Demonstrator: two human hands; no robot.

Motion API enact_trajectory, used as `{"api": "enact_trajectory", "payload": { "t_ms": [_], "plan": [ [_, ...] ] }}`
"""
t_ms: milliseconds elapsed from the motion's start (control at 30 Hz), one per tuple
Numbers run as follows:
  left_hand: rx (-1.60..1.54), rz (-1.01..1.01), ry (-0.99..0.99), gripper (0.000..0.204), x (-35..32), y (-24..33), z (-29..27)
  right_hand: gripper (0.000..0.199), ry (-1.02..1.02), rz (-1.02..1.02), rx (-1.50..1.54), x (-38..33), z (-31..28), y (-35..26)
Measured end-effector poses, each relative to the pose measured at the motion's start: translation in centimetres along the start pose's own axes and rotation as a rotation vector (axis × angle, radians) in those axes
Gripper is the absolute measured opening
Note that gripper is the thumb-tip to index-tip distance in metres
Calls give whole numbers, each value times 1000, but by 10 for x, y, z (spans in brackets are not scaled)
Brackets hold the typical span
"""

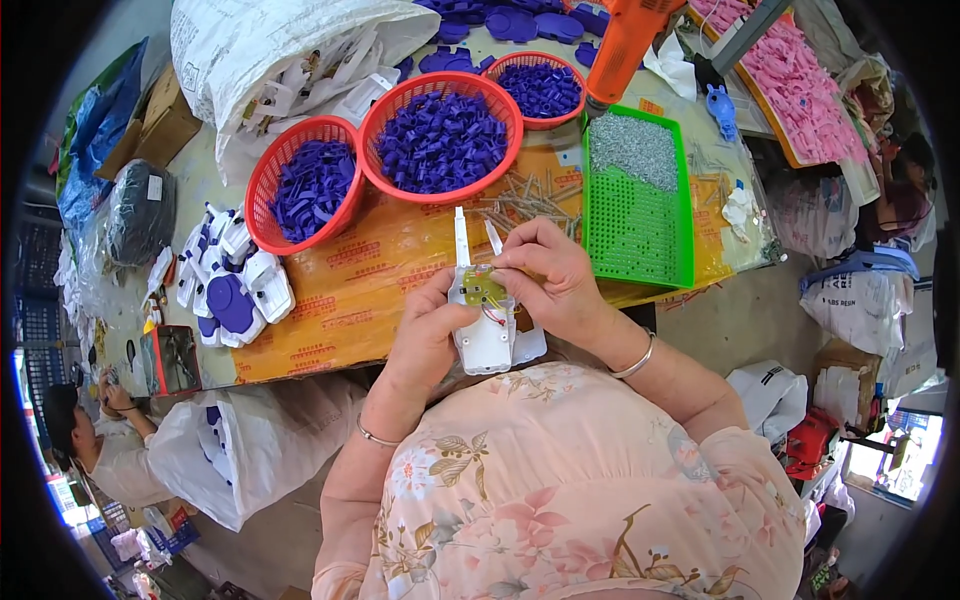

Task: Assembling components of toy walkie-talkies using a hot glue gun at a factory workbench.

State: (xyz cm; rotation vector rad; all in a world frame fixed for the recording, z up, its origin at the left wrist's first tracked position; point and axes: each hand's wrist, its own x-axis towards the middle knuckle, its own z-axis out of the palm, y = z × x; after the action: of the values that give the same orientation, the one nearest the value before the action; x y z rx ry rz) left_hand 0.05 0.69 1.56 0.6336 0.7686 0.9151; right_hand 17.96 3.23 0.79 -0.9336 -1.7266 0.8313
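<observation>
Close to my body, at the table's front edge, I hold a white plastic casing [484, 347] whose narrow prong points away from me. A small green circuit board [480, 287] with thin red wires lies in its upper part. My left hand [428, 325] is closed around the casing's left side, thumb across its face. The fingers of my right hand [548, 268] pinch at the board's right edge; their tips partly cover it. A second narrow white prong [494, 238] sticks out beside my right fingertips. Below the right hand a further white flap shows beside the casing.
Red baskets [440, 140] of purple parts stand beyond my hands. A green tray [688, 230] of small silver screws is at the right, under an orange electric screwdriver [630, 50]. White and purple casings [232, 290] are piled at the left. Another person [110, 440] sits at far left.
</observation>
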Motion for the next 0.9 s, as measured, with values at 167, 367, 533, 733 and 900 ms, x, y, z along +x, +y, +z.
{"api": "enact_trajectory", "payload": {
  "t_ms": [167, 367, 533, 733, 900],
  "plan": [
    [-59, -10, 16, 48, -1, -1, -2, 15, -19, -84, -41, 1, -2, 3],
    [-7, 36, -11, 49, -2, -2, 1, 16, -15, -148, -156, 1, -2, 2],
    [-39, 37, -11, 48, -3, -1, 4, 16, 2, -287, -247, 1, 0, 4],
    [60, 54, 49, 42, -5, -1, 7, 16, 21, -241, -285, 0, 6, -1],
    [169, 84, 67, 39, -8, 1, 9, 18, 42, -336, -314, 2, 6, -3]
  ]
}}
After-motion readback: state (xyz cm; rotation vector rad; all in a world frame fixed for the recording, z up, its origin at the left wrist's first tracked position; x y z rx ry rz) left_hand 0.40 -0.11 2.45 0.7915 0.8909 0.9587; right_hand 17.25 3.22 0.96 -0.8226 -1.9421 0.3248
